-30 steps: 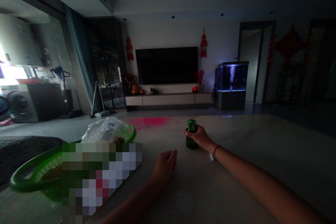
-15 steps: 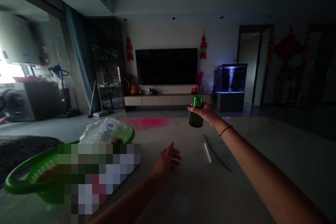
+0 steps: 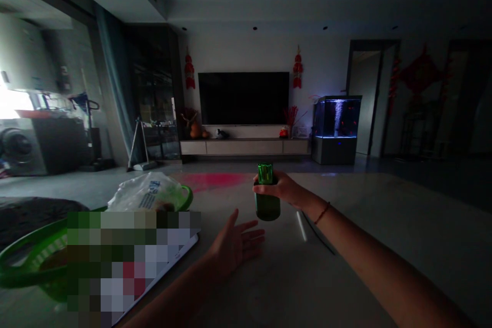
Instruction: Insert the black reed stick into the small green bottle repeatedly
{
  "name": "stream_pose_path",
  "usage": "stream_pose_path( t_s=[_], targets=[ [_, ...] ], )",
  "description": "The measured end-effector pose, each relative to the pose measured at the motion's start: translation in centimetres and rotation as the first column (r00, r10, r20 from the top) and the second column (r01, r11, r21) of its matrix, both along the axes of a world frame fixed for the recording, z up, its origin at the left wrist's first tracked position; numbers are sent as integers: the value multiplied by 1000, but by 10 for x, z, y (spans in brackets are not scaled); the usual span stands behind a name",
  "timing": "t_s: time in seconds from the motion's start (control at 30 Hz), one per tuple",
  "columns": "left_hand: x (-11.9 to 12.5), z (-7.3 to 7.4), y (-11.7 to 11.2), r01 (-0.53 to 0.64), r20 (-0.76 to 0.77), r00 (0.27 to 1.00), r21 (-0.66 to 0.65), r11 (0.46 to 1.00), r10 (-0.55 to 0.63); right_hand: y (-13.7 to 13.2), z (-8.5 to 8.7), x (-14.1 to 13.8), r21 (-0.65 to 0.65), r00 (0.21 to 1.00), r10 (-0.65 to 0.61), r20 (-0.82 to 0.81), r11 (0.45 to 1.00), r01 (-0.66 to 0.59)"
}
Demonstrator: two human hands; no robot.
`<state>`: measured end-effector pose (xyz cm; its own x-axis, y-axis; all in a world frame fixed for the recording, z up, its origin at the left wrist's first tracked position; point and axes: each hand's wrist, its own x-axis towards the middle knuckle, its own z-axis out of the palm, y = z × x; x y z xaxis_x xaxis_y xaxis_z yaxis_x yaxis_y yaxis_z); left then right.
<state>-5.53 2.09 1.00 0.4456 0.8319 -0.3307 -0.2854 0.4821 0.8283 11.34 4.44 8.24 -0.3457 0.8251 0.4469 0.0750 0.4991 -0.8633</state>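
Note:
A dark green bottle [image 3: 268, 206] with a shiny green cap is gripped near its top by my right hand [image 3: 280, 187]. It is roughly upright in front of me; whether its base touches the table [image 3: 346, 205] I cannot tell. My left hand [image 3: 235, 243] is open, fingers spread and thumb raised, just left of and nearer than the bottle, apart from it. Beneath my right forearm a thin dark stick [image 3: 321, 238] lies on the table, close to a short white strip [image 3: 302, 226] that may be a reflection.
At left stands a green plastic basket [image 3: 23, 274] with a white plastic bag [image 3: 140, 192] in it. A white-edged flat item [image 3: 169, 265], partly blurred out, lies beside the basket. Beyond the table are a TV cabinet [image 3: 246, 147] and a lit fish tank [image 3: 336, 119].
My right hand has brought the bottle nearer, leftward and lower. My left hand has shifted slightly left, and its fingers have spread wider.

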Motion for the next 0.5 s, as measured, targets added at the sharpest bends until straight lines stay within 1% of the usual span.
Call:
stream_pose_path(
  t_s=[0.1,0.23,0.37,0.43,0.5],
  targets=[
    [-1,-2,1,17,49,999,18,1000,-18,-7,-5,-13,-30,997,76,-10,997,-77],
    [-1,-5,-1,45,90,995,38,998,-48,-12,-14,-28,-99,986,154,-63,982,-160],
    [4,-5,-10,-35,82,996,-5,999,35,-16,-18,-35,-167,977,186,-102,965,-201],
    [8,-2,-16,-83,93,992,1,997,83,-20,-17,-36,-196,973,198,-121,956,-219],
    [11,4,-21,-83,139,987,16,996,80,-24,-14,-37,-209,968,208,-142,949,-234]
  ],
)
